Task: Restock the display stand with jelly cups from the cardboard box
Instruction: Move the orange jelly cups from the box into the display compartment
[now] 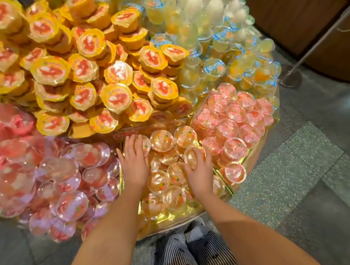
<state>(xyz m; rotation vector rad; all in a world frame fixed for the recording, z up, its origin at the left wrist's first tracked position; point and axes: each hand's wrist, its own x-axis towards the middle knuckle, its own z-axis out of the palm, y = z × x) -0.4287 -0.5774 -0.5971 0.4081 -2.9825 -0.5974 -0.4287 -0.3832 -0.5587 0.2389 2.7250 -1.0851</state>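
Note:
A round gold display stand (253, 158) is divided into sections heaped with jelly cups. The near middle section holds clear orange jelly cups (162, 140). My left hand (133, 159) lies flat, fingers straight, on cups at the left side of that section. My right hand (199, 168) has its fingers curled round one clear orange cup (191, 156) on top of the pile. No cardboard box is in view.
Yellow-lidded cups (88, 68) are stacked high behind. Pink and clear cups (43, 169) fill the left section, pink-lidded cups (232, 123) the right, pale blue-lidded cups (211, 41) the far right. Grey tiled floor surrounds the stand; a wooden counter (309, 19) and a clear pole base (290, 77) stand at right.

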